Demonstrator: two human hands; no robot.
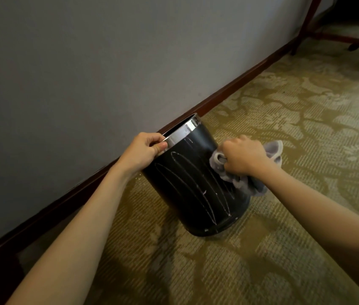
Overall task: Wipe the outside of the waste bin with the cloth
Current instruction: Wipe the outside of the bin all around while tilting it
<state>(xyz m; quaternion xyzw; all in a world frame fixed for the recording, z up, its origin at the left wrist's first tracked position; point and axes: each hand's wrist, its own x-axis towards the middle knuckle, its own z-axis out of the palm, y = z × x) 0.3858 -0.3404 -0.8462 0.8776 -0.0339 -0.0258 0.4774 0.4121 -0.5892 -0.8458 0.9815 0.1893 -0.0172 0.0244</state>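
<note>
The waste bin (196, 183) stands tilted on the carpet (284, 128) beside the wall (64, 62); left hand (143, 150) grips its rim; right hand (243, 158) presses the bunched cloth (273, 150) against its side; hard strokes may tip the bin or break the rim grip.

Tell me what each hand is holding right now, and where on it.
The left hand grips the black waste bin by its chrome rim. The right hand holds the bunched grey cloth around its middle, against the bin's side.

We see a patterned carpet (284, 119), a grey wall (86, 62) with dark skirting board (229, 89), and red-brown furniture legs (304, 25).
</note>
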